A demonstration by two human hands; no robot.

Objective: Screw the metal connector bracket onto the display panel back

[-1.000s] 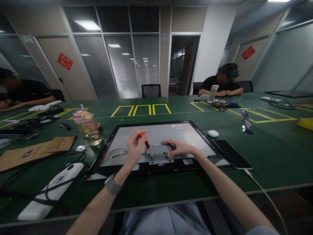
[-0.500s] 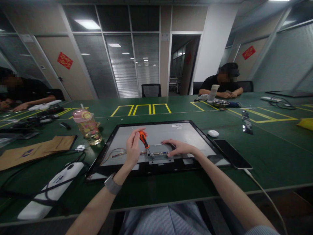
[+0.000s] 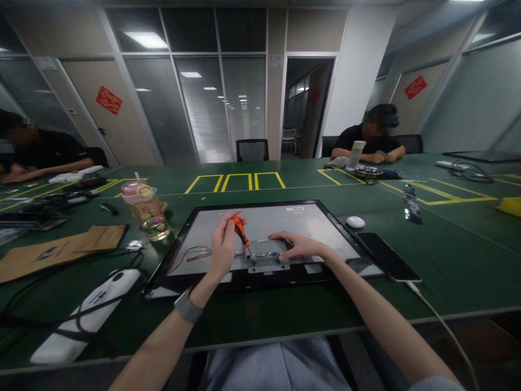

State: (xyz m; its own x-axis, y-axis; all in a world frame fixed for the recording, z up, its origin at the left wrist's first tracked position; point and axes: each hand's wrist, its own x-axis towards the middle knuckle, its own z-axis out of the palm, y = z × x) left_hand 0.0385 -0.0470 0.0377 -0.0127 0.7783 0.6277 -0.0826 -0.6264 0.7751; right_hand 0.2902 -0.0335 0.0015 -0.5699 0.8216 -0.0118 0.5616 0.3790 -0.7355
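My left hand (image 3: 223,239) is closed around the orange and black handle of a screwdriver (image 3: 241,231). The screwdriver leans, its tip down at the left part of a metal bracket (image 3: 268,266) with a row of ports. This bracket sits near the front edge of a black-framed display panel (image 3: 252,218), whose grey back faces up. My right hand (image 3: 299,245) rests over the right end of the bracket, thumb and fingers spread along its sides. Thin wires (image 3: 191,254) run across the panel from the left to the bracket.
Left of the panel stand a pink-lidded bottle (image 3: 145,212), a brown paper bag (image 3: 65,252) and a white power strip (image 3: 87,317) with black cables. On the right lie a phone (image 3: 386,255) on a cable and a white earbud case (image 3: 355,222). Two people sit across the table.
My left hand has shifted very slightly on the screwdriver handle, whose tip stays at the bracket. My right hand has not visibly moved. The person at far left has moved their hands.
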